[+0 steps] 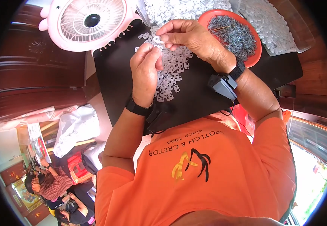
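Above the far part of the black table (pixel 197 90), my two hands meet with their fingertips close together. My right hand (pixel 193 39) pinches a small white plastic tab with a hole (pixel 157 38) between thumb and forefinger. Closed in a pinch, my left hand (pixel 144 71) has another small white piece (pixel 158 47) at its fingertips, partly covered by the thumb. Below and beside them spreads a loose pile of white plastic tabs (pixel 171 77), rounded and with holes. Any tiny metal part between the fingers is too small to make out.
A red bowl (pixel 260 52) of small grey metal pieces stands right of my right hand. Behind are clear bins of white parts, one at the far right (pixel 303 47). A pink fan (pixel 92 22) stands far left. Other people (pixel 58 184) sit at lower left.
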Action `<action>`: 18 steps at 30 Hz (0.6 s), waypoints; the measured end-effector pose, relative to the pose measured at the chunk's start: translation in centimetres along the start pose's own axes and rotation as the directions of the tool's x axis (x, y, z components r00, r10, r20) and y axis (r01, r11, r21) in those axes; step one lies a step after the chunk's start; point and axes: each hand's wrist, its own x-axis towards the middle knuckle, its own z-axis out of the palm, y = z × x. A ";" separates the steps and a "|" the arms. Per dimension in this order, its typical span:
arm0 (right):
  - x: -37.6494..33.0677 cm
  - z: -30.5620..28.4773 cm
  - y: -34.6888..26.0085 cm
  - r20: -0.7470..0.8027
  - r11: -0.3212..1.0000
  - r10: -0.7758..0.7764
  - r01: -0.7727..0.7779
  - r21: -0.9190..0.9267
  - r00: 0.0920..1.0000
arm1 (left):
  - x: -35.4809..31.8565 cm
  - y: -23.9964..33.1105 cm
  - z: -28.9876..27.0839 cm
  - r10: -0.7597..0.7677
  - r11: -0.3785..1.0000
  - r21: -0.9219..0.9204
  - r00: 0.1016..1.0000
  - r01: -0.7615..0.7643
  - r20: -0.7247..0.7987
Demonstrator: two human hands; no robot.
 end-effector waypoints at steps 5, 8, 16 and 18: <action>-0.1 0.1 -0.2 -0.001 0.999 -0.012 0.012 -0.033 1.000 | 0.0 0.0 0.0 -0.005 0.999 0.032 1.000 0.006 -0.019; -0.1 0.2 -0.4 -0.025 1.000 -0.006 0.006 -0.026 1.000 | 0.0 0.0 -0.1 -0.011 0.997 0.076 0.999 0.013 -0.033; -0.1 0.0 -0.2 0.031 0.997 -0.040 0.042 -0.062 0.999 | -0.1 0.2 0.0 -0.016 0.995 0.099 0.999 0.019 -0.032; -0.1 0.1 -0.2 0.019 0.991 -0.061 0.063 -0.115 0.998 | -0.1 0.2 -0.1 -0.013 0.992 0.126 0.999 0.017 -0.032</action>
